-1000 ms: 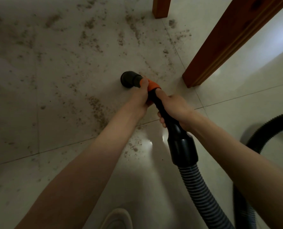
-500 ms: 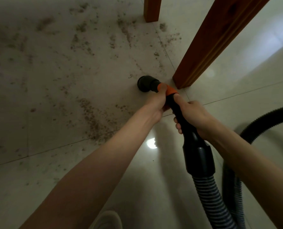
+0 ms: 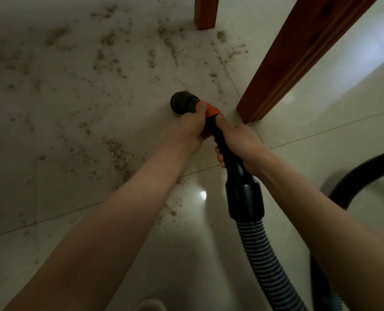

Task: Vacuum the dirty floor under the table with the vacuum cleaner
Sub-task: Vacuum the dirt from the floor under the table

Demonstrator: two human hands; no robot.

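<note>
The vacuum's black round nozzle points down at the pale tiled floor, just left of a wooden table leg. My left hand grips the wand near its orange collar, right behind the nozzle. My right hand grips the black wand a little further back. Behind it a black cuff joins the ribbed hose. Brown dirt lies scattered over the tiles to the left and beyond the nozzle.
A thick wooden table leg slants down to the floor right of the nozzle; a second leg stands at the top. The hose loops back across the floor at the right. A light shoe tip shows at the bottom edge.
The nozzle swept right toward the near table leg half a second ago, and has now drawn back left, away from it. Both hands keep the same grip on the wand.
</note>
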